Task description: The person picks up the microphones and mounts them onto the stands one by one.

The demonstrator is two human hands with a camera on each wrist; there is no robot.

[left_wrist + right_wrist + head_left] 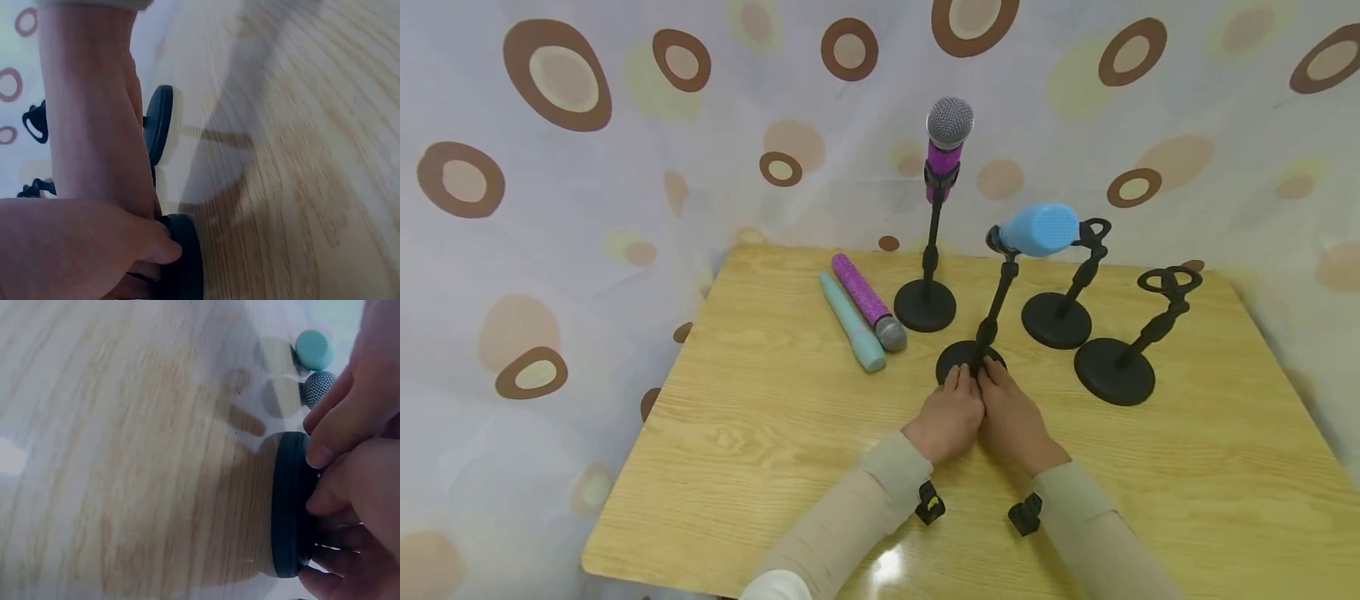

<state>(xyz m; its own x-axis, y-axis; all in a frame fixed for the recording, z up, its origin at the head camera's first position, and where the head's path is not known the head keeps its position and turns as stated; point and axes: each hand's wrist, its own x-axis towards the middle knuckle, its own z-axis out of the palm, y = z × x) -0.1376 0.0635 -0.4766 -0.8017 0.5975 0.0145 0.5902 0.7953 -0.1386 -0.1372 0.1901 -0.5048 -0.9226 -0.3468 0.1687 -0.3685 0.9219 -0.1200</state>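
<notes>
Both hands meet at the round black base of a microphone stand (1002, 292), which carries a light-blue microphone (1041, 229) in its clip. My left hand (951, 417) holds the near left part of the base, its thumb (165, 250) against the base's edge. Close beside it, my right hand (1015, 421) holds the right part, with fingers spread over the base (289, 506). The stand's pole rises just beyond the fingertips. In the right wrist view, the two hands overlap and hide much of the base's top.
Behind stands another microphone stand (928, 304) with a purple microphone (947, 133). To the right are two stands with vacant clips, one farther back (1056, 321) and one nearer (1114, 372). A purple glittery microphone (868, 298) and a teal microphone (852, 321) lie left on the wooden table (737, 467).
</notes>
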